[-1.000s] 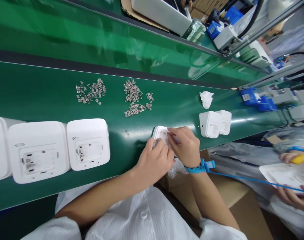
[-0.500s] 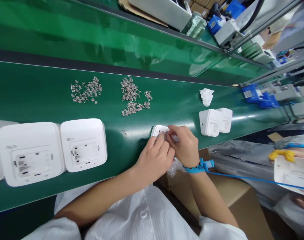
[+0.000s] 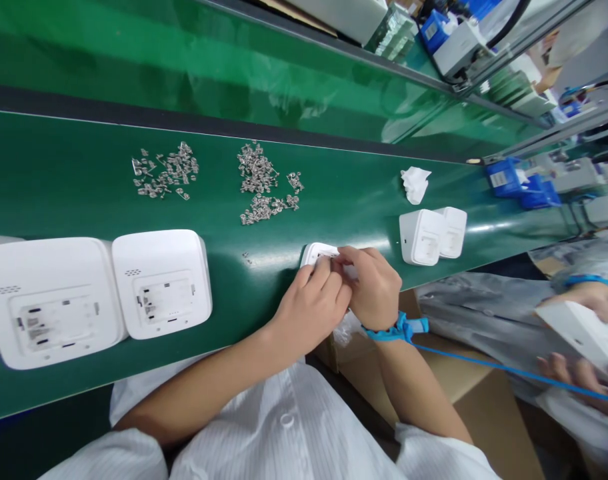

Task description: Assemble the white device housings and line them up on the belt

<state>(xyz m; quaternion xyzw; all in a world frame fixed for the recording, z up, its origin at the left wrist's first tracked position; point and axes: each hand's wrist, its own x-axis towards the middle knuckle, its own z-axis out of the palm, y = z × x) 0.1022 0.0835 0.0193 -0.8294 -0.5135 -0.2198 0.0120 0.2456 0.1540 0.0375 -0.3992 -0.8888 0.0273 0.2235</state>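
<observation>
On the green bench in front of me lies a small white plastic housing (image 3: 311, 253), mostly hidden under both hands. My left hand (image 3: 311, 303) is closed over its near side, fingers bent against it. My right hand (image 3: 374, 287), with a blue wrist strap (image 3: 397, 329), pinches at the housing's recess from the right; whatever its fingertips hold is hidden. Beyond my hands lie heaps of small silvery metal clips (image 3: 257, 170), with another heap of clips (image 3: 171, 172) farther left.
Several white housings with open compartments, such as this one (image 3: 161, 283), stand at the left. Two smaller white housings (image 3: 427, 237) and a crumpled tissue (image 3: 415, 185) are at the right. A cardboard box (image 3: 464, 400) sits below the edge. A co-worker's hand (image 3: 591, 300) holds a white housing.
My hands stay at the housing with little movement, the right fingers shifting slightly. The view has shifted a little. At the right, the co-worker has turned the white housing they hold.
</observation>
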